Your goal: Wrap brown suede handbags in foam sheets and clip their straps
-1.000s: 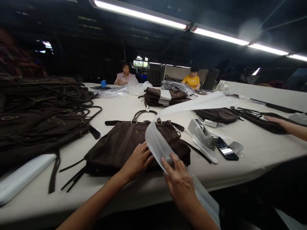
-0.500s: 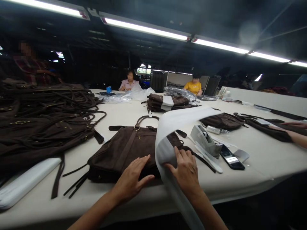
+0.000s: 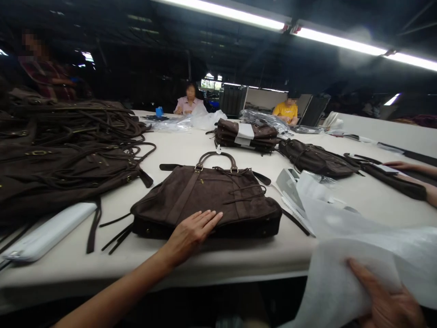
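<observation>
White sheet (image 3: 332,278) moved rightward, gripped by right hand (image 3: 389,298); bag (image 3: 208,191) under open left hand (image 3: 191,234)

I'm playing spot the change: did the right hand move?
Yes. The right hand has moved away from the brown bag, farther right and nearer the camera.

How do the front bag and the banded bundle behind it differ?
The front bag lies spread out; the banded bundle looks folded and compact. No white band crosses the front bag, while a white band crosses the banded bundle. Both are dark brown.
</observation>
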The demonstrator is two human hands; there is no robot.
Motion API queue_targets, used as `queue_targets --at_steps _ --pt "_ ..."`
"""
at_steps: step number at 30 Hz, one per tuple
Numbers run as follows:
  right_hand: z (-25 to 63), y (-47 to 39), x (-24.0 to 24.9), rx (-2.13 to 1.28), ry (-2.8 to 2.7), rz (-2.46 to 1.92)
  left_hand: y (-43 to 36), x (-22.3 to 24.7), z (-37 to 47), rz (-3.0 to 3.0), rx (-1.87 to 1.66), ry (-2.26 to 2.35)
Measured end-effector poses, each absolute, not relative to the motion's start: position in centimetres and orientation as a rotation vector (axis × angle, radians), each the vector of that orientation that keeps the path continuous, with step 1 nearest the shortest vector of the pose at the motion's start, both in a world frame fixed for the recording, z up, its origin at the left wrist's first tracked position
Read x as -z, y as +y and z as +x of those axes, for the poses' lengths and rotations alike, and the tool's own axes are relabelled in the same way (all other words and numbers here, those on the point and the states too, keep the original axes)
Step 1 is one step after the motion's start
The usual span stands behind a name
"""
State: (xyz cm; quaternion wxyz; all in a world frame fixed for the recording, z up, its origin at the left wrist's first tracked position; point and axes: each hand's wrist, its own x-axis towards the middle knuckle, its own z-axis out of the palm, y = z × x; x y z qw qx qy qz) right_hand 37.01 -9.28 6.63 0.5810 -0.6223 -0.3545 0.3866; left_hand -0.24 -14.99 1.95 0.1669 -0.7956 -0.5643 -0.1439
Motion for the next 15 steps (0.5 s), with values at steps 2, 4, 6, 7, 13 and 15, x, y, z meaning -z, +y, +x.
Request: queue_targets --at_steps 2,4,6,7,13,15 --pt "37.6 -8.9 -7.2 -0.582 -1.083 -1.566 -14.2 -2.5 0.5 -2.198 0.452 -1.651" --pt "37.5 -8.1 -7.5 -0.332 -1.340 -1.573 -13.2 -3.2 1.5 -2.156 0.465 -1.698" --pt "36.9 -7.3 -7.6 -0.253 -1.524 -1.548 -12.3 -3.4 2.2 -2.171 0.407 -1.699" --pt "36.5 -7.0 -7.7 -0.251 -1.572 -1.565 -12.0 -3.4 2.5 -2.213 0.345 -1.673" --pt "34.4 -6.9 -7.6 -0.311 -1.441 -1.729 -12.4 -1.3 2.3 -2.494 -0.085 -1.599" --pt "35.2 -7.0 -6.7 -0.333 -1.432 -1.775 -12.9 -1.4 1.8 -2.537 -0.141 -1.624"
